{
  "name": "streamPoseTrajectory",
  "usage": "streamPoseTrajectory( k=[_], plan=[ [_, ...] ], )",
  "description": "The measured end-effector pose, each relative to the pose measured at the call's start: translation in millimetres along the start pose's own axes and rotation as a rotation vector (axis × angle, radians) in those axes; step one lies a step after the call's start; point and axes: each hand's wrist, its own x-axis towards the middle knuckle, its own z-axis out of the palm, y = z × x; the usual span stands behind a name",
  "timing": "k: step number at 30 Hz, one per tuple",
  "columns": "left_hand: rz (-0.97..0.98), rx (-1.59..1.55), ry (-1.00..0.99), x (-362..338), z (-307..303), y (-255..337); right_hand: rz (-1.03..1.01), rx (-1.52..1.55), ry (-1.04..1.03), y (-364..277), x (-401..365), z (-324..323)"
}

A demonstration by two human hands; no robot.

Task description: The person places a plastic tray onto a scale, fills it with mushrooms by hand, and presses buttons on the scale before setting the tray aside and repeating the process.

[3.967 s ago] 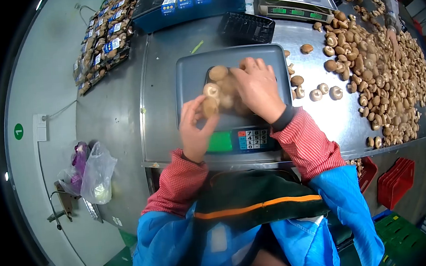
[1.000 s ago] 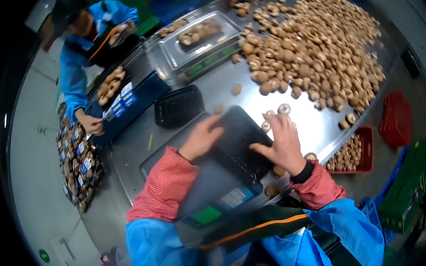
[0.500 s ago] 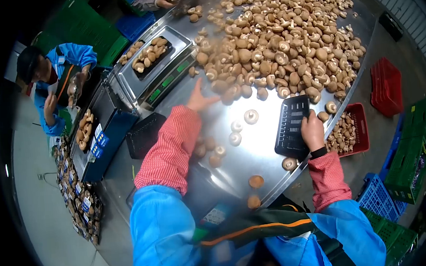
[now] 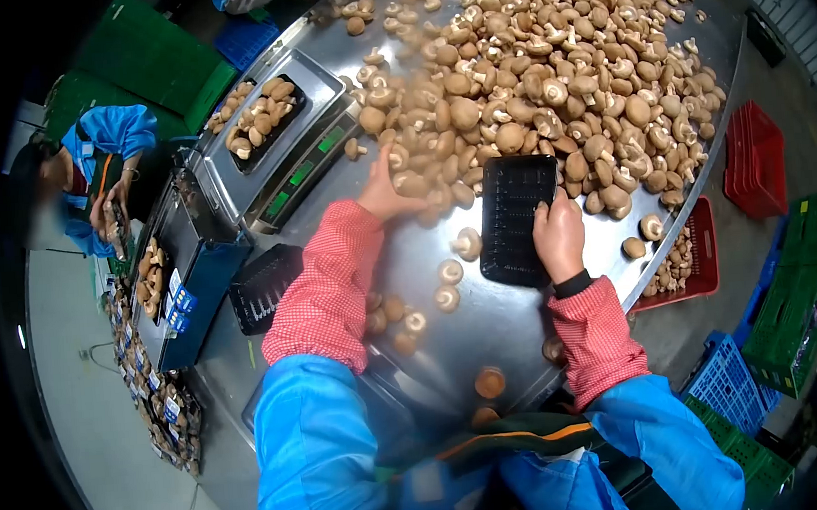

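Observation:
My left hand (image 4: 385, 192) is at the near left edge of a large heap of brown mushrooms (image 4: 548, 89), thumb and fingers spread around a mushroom (image 4: 409, 183). In my right hand (image 4: 559, 235) is a black plastic tray (image 4: 517, 211), gripped by its right side with the thumb over the rim. The tray has nothing in it and its far end meets the heap. Between my hands a few loose mushrooms (image 4: 466, 243) lie stem up on the metal table (image 4: 471, 331). Another black tray (image 4: 264, 282) rests left of my left forearm.
A scale (image 4: 321, 89) bears a filled mushroom tray (image 4: 265, 120) at the left. Beyond it, a co-worker (image 4: 104, 172) handles a pack. Bagged mushrooms (image 4: 168, 404) pile up at the lower left. A red basket (image 4: 702, 253) of small mushrooms stands by the table's right edge.
My right hand has carried the black tray left and up toward the heap. My left hand has closed in slightly on the mushrooms. The co-worker's hands have come lower and together.

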Motion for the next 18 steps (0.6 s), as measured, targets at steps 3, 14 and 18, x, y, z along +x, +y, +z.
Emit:
streamPoseTrajectory(
  k=[3, 14, 18],
  plan=[
    [-0.008, 0.013, -0.024, -1.8, -2.7, 4.5, 0.075, 0.133, -0.032, -2.6, -20.7, -46.7],
    [0.113, -0.062, -0.164, -17.7, 34.6, 40.9, 0.024, -0.002, 0.031, 82.4, -51.2, -65.8],
    [0.151, -0.278, -0.225, -49.3, 66.6, 88.1, 0.106, -0.007, -0.123, 47.0, -25.8, -17.1]
  ],
)
